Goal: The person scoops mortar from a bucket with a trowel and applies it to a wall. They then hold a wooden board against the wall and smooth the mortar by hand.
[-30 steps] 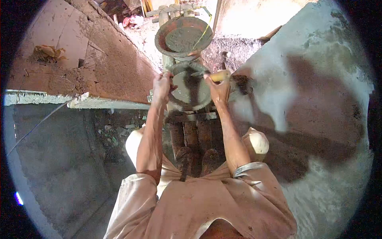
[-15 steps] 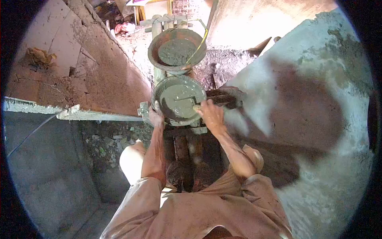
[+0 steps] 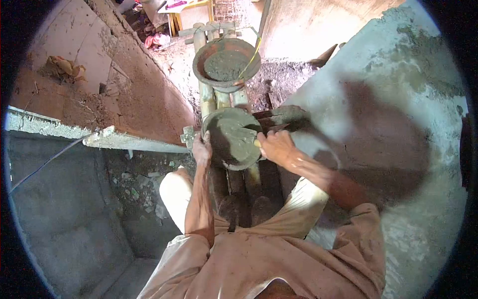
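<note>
The near bucket (image 3: 205,122), a round pan-like tub of wet grey mortar (image 3: 234,147), stands on bamboo poles in front of me. My left hand (image 3: 201,149) is closed on its left rim. At the right rim, my right hand (image 3: 278,147) is wrapped round the pale yellowish handle (image 3: 257,143) of a trowel. Its blade (image 3: 247,133) lies in the mortar and is partly coated, so its outline is hard to make out. Just beyond stands a second bucket (image 3: 199,74), also holding mortar, with a yellow cord (image 3: 253,54) at its right side.
Bamboo poles (image 3: 207,99) run away from me under the buckets. A patchy grey plastered wall (image 3: 393,239) rises at the right. A brown sloping surface (image 3: 129,94) with a pale broken edge is at the left, above a darker recess with rubble (image 3: 142,187).
My right hand and the trowel have shifted, with the blade now working through the mortar, which looks more stirred. My right elbow has swung outward. The view has shifted slightly; my left hand keeps its hold.
</note>
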`<state>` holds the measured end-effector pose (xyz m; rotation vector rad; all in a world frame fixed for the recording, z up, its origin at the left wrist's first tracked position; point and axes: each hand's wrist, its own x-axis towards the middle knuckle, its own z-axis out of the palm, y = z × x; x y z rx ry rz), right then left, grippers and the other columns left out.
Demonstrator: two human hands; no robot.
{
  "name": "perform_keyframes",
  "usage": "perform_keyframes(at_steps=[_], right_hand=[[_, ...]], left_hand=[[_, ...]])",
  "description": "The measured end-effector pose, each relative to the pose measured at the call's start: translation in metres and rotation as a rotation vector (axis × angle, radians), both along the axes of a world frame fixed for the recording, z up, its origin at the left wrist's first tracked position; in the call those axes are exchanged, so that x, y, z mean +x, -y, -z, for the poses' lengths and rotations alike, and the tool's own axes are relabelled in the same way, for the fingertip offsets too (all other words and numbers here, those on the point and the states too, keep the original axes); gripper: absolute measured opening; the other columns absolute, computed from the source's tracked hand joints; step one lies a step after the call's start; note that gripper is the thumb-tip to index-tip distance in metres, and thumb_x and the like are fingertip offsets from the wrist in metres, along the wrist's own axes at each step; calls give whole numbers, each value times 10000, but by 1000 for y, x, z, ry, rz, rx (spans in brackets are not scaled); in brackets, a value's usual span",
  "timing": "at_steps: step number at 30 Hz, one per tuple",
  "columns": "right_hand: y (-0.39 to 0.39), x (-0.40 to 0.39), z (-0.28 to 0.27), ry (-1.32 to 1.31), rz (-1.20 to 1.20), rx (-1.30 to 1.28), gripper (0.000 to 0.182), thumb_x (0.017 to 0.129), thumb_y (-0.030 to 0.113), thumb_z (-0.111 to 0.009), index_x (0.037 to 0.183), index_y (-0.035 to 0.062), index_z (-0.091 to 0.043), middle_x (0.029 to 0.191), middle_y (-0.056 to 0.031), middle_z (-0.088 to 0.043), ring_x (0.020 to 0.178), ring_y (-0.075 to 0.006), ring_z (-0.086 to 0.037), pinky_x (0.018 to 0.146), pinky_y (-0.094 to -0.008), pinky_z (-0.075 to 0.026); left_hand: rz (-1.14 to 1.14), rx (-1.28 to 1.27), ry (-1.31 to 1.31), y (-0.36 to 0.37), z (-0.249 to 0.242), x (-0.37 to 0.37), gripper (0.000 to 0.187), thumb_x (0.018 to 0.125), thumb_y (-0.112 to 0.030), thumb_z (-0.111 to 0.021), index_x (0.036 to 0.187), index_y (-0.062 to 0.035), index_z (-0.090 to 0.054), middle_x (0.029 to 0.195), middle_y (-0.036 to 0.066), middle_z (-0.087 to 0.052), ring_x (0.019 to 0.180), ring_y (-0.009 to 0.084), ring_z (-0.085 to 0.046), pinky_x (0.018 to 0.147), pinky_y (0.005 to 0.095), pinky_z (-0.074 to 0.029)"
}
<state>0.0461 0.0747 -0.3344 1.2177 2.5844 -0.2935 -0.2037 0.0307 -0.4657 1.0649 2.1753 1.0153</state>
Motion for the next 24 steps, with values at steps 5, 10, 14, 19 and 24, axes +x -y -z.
perform_keyframes(at_steps=[5,10,14,19,24], right_hand=[[-7,-2,9,32,-216,316,262,851,239,-605,1013,34,-600,810,-103,-622,728,-260,-633,620,-397,-459],[-36,0,54,232,-185,599,283,859,186,-563,1099,38,-593,768,-43,-584,690,-199,-597,564,-381,-445],[-46,-13,71,217,-76,246,346,882,241,-569,1163,39,-568,891,-121,-664,784,-277,-677,600,-416,-538],[-45,6,107,71,105,-265,429,858,288,-625,1227,99,-514,972,-195,-676,873,-383,-675,705,-475,-545],[30,25,186,-391,194,-383,562,865,247,-646,1350,78,-417,1011,-222,-640,745,-333,-656,674,-464,-518]], left_hand=[[-122,46,-64,-9,-9,15,531,953,-501,-508,1116,-17,-654,1040,253,-658,986,425,-611,867,467,-462],[-330,135,-81,-17,16,33,519,948,-496,-519,1098,-23,-668,924,257,-677,845,439,-635,781,482,-478],[-337,204,-13,-19,14,42,474,954,-482,-516,1060,-55,-694,904,276,-661,822,454,-622,749,494,-474],[-411,187,12,-17,27,36,487,976,-443,-516,1076,4,-680,937,214,-692,824,346,-654,791,409,-492],[-393,211,56,-15,20,33,448,974,-385,-525,1033,31,-678,913,271,-663,833,439,-629,759,461,-478]])
